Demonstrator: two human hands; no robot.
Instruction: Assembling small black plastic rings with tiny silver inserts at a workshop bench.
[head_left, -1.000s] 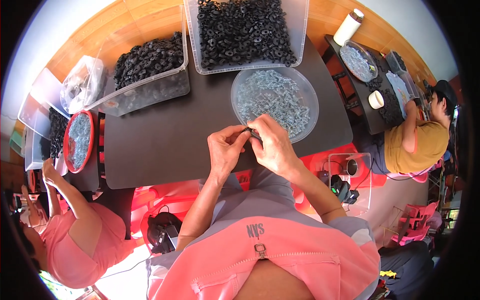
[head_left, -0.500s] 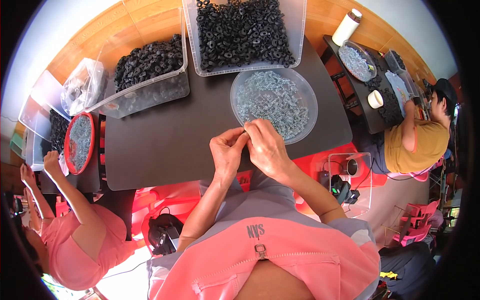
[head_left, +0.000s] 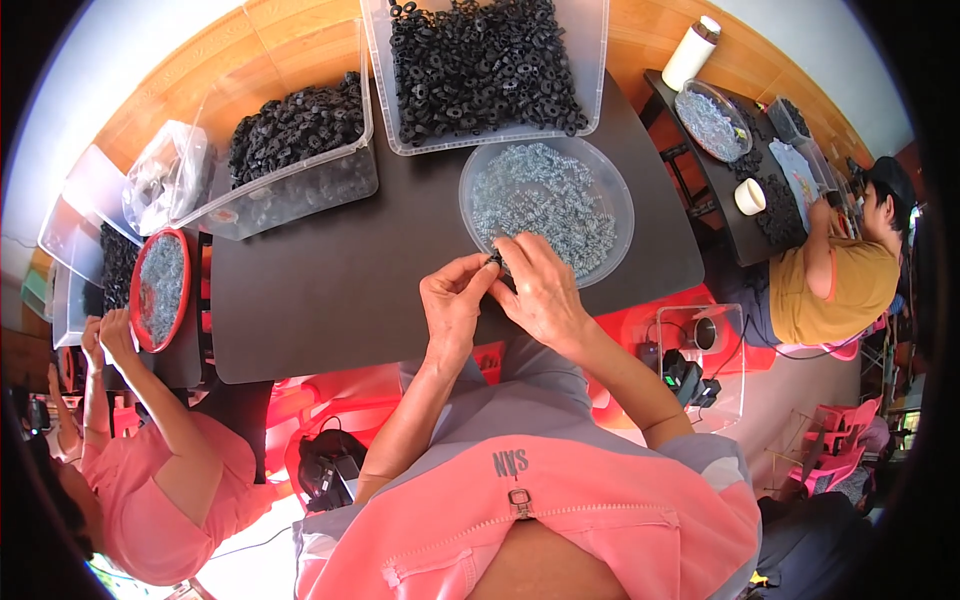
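Note:
My left hand (head_left: 452, 303) pinches a small black plastic part (head_left: 494, 259) between thumb and fingertips, just over the table's front edge. Close against it, my right hand (head_left: 543, 298) has its fingers curled, the fingertips at the part. Whatever those right fingers hold is too small to make out. Right beyond the hands sits a round clear tub (head_left: 626, 225) of small metal springs (head_left: 545, 195). Behind it, a large clear bin (head_left: 600, 70) is tipped toward me and full of black ring-like parts (head_left: 480, 75).
A second clear bin (head_left: 300, 190) of black parts stands at the left of the dark table (head_left: 340, 300). A person in pink (head_left: 170, 480) works at the left by a red basin (head_left: 184, 300) of springs. Another person in mustard (head_left: 840, 285) sits at a right-hand table.
My right fingers have loosened and shifted slightly, so the black part now shows between my hands. The left-hand person's hands have come together beside the red basin.

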